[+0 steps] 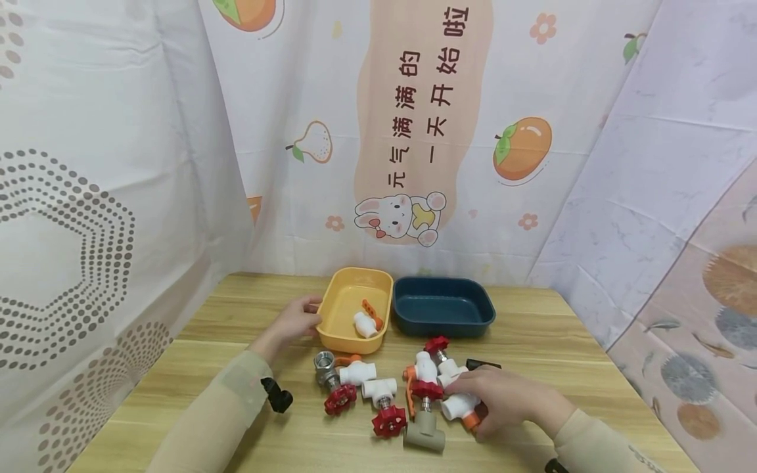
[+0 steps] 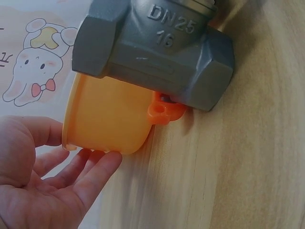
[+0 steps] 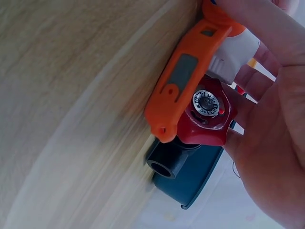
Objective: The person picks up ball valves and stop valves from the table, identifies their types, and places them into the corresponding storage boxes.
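Early going: one orange-lever valve [image 1: 365, 324] in yellow bin [image 1: 349, 344], loose fittings [image 1: 389, 422] left on bench [image 1: 236, 302]; left hand [image 1: 294, 320] grips yellow bin, right hand [image 1: 499, 397] grasps white valve [image 1: 457, 406]

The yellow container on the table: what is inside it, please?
Inside the yellow container, one white valve with an orange handle lies toward the near right. The rest of the visible floor is bare. The patch directly under the valve cannot be seen.

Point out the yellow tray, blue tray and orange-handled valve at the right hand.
Yellow tray [image 1: 343, 305], head view: bare inner floor.
Blue tray [image 1: 443, 328], head view: front outer wall.
Orange-handled valve [image 3: 204, 46], right wrist view: orange handle.
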`<state>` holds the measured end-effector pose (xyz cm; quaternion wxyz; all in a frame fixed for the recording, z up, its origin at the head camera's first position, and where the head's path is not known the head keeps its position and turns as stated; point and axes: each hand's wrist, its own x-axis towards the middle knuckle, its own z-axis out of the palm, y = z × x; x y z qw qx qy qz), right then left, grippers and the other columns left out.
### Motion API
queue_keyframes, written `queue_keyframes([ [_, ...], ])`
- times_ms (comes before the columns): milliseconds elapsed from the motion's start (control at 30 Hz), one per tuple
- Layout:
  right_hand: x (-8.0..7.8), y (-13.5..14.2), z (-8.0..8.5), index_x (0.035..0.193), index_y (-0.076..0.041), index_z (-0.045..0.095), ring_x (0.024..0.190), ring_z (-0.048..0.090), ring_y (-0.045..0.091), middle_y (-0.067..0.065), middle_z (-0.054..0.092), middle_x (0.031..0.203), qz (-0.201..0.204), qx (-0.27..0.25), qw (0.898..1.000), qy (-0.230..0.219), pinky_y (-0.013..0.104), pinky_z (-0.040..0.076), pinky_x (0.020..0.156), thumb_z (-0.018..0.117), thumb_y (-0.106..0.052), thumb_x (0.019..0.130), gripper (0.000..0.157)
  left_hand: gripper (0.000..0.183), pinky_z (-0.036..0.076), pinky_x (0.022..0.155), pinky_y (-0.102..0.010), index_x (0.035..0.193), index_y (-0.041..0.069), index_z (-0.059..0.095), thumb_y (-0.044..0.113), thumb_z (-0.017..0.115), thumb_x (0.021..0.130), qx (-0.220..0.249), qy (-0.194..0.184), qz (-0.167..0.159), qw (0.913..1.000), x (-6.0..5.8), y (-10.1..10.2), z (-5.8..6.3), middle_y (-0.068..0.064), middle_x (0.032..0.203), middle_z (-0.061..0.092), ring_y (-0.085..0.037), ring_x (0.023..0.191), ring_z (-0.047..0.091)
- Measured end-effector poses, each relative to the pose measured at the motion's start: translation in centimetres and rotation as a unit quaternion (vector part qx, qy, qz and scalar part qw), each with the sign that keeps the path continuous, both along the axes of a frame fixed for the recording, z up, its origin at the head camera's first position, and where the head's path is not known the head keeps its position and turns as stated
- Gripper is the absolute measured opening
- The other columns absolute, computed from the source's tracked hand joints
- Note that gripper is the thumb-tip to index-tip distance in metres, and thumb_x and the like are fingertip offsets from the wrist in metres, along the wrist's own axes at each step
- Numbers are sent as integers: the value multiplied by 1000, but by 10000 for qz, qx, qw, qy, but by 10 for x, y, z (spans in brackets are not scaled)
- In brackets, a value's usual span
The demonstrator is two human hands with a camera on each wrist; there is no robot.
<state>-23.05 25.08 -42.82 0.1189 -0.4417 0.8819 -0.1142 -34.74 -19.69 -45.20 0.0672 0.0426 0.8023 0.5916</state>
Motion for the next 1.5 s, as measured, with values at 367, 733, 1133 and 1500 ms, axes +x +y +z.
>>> queue_keyframes([
  [367, -2, 1, -4, 129, -28, 64, 104, 56, 3, -18, 61, 120, 224, -115, 9996, 132, 34, 52, 92, 90, -29, 71, 63, 58, 60, 80, -45, 149, -8, 39, -4, 55, 94, 19, 35, -88, 10000, 0, -1, -1, -37, 136, 48, -44, 109, 62],
  [733, -4, -1, -3, 127, -28, 64, 95, 55, 0, -20, 60, 114, 262, -287, 9992, 4, 27, 51, 85, 89, -27, 72, 61, 57, 61, 77, -41, 148, -7, 41, -4, 57, 93, 37, 37, -23, 10000, -1, -2, -2, -35, 134, 49, -39, 105, 64],
  [1133, -3, -1, 2, 130, -28, 64, 95, 54, 3, -19, 59, 116, -115, -343, 9984, -430, 27, 50, 83, 88, -28, 75, 60, 58, 61, 77, -42, 149, -8, 39, -4, 56, 94, 62, -21, -47, 10000, -1, -2, -3, -36, 136, 47, -40, 106, 64],
  [1500, -4, -1, 7, 131, -26, 64, 95, 54, 4, -17, 60, 118, -10, -536, 9979, -372, 24, 50, 80, 89, -27, 75, 61, 59, 61, 78, -43, 149, -9, 39, -5, 57, 93, 102, -7, -66, 9999, 1, -1, -1, -36, 135, 47, -43, 108, 62],
])
